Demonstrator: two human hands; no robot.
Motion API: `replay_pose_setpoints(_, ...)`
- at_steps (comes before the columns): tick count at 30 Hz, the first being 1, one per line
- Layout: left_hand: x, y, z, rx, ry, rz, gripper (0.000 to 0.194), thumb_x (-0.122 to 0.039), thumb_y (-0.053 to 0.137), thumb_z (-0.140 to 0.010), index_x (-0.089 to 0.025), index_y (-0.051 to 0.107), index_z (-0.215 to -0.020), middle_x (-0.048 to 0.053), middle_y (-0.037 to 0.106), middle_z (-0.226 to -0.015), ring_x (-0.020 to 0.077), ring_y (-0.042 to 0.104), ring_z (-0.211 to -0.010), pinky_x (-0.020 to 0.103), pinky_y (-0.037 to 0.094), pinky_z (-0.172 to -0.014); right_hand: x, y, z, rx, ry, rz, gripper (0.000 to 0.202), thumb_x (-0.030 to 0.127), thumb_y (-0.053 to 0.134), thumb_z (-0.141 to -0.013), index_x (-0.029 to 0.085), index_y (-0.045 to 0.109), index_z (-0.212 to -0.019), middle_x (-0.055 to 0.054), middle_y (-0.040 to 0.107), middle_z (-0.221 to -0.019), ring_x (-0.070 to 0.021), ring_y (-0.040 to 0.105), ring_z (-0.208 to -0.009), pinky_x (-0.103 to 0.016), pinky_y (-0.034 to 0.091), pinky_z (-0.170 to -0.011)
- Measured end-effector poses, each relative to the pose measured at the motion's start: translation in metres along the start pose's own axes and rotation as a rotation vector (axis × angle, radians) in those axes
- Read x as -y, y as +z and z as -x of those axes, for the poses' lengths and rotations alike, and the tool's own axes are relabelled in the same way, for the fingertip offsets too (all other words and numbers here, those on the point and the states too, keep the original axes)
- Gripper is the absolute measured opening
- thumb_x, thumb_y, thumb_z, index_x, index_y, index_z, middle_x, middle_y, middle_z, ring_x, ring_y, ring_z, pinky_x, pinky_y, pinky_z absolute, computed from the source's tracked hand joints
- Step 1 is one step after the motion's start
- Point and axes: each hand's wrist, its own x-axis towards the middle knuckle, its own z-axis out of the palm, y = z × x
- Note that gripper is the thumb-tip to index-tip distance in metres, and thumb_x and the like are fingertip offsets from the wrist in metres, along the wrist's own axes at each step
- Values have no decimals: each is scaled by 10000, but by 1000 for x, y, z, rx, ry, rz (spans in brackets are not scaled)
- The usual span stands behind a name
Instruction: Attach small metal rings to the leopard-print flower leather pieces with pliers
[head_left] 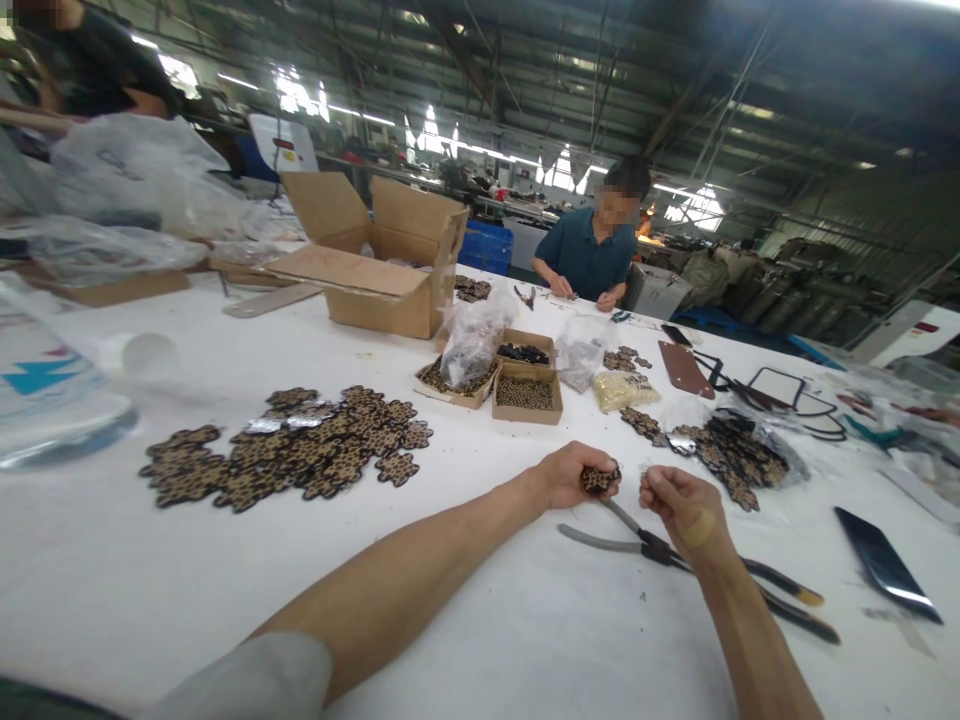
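Observation:
My left hand [566, 478] is closed around a leopard-print, flower-shaped patch [600, 482] with a dark edge. Just to its right, my right hand [686, 510] pinches something small and shiny between thumb and fingertips, too small to make out. The two hands are a short gap apart. Long-handled pliers [657, 548] lie on the white table below them, jaws parted, partly hidden by my right wrist. Left of my hands spreads a pile of the same patches [300, 450]; more patches [731, 455] lie on the right, partly in clear plastic.
Small boxes of metal beads [526, 393] and black pieces [523, 353] stand ahead, near an open cardboard box [382, 310]. A bag of cream-coloured pieces [626, 390] and a dark phone [885, 562] lie rightward. A co-worker [589, 250] sits across the table; a plastic jug [60, 390] stands left.

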Motion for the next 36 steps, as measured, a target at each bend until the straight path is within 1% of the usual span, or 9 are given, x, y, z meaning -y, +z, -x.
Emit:
replay_pose_setpoints(2, 2, 2, 1, 6, 5, -26, 138, -178, 724, -630, -98, 614, -654, 99, 650, -681, 182, 610, -616, 304, 457, -620, 7, 10, 5, 53, 37, -114, 316, 457, 826, -722, 176, 706, -802, -39, 646, -752, -156, 566, -636, -316, 507, -620)
replay_pose_setpoints(5, 5, 4, 1, 3, 7, -58, 162, -180, 747, -611, -98, 616, -656, 95, 656, -677, 188, 621, -601, 313, 462, -623, 14, 18, 10, 105, 117, -174, 277, 417, 815, -751, 165, 702, -774, -34, 613, -745, -147, 545, -645, -297, 496, -604)
replay_pose_setpoints(8, 7, 5, 1, -17, 11, -79, 181, -189, 762, -606, -95, 625, -678, 81, 655, -661, 170, 613, -581, 308, 465, -622, 15, 22, 12, 118, 191, -184, 292, 424, 805, -757, 156, 691, -736, -26, 573, -700, -147, 524, -628, -287, 479, -571)
replay_pose_setpoints(12, 8, 4, 1, -34, 13, -103, 191, -192, 769, -595, -90, 637, -687, 73, 660, -650, 162, 607, -568, 300, 461, -607, 12, 24, 12, 111, 232, -210, 282, 417, 798, -757, 162, 682, -728, -19, 565, -694, -143, 515, -624, -277, 473, -564)
replay_pose_setpoints(15, 9, 3, 0, -29, 9, -118, 183, -191, 765, -601, -82, 653, -698, 84, 680, -675, 165, 612, -563, 297, 454, -595, 10, 25, 12, 114, 255, -208, 274, 415, 789, -760, 164, 682, -730, -9, 546, -660, -142, 507, -610, -276, 472, -561)
replay_pose_setpoints(18, 10, 1, -1, -27, 10, -125, 191, -179, 780, -600, -84, 668, -722, 73, 678, -656, 167, 618, -571, 305, 466, -620, 10, 25, 12, 107, 260, -185, 275, 424, 777, -759, 173, 670, -720, -4, 539, -663, -136, 490, -596, -273, 468, -549)
replay_pose_setpoints(26, 12, 3, 0, -23, 21, -132, 306, -202, 866, -561, -83, 700, -788, 72, 699, -709, 172, 647, -652, 316, 481, -718, 12, 22, 12, 88, 268, -38, 268, 453, 725, -750, 205, 628, -715, 9, 522, -617, -147, 483, -553, -280, 459, -521)
replay_pose_setpoints(33, 12, 5, 1, -16, 53, -227, 331, -244, 882, -554, -92, 712, -794, 61, 697, -725, 146, 619, -650, 282, 448, -682, 17, 21, 14, 78, 359, -162, 264, 366, 804, -679, 160, 640, -678, 9, 529, -639, -106, 438, -528, -245, 405, -454)
replay_pose_setpoints(36, 10, 6, 2, 6, 57, -285, 337, -266, 878, -565, -97, 717, -809, 57, 696, -735, 133, 597, -633, 270, 427, -649, 17, 20, 15, 71, 388, -163, 281, 352, 821, -660, 150, 626, -665, 5, 539, -644, -100, 438, -519, -245, 399, -440)
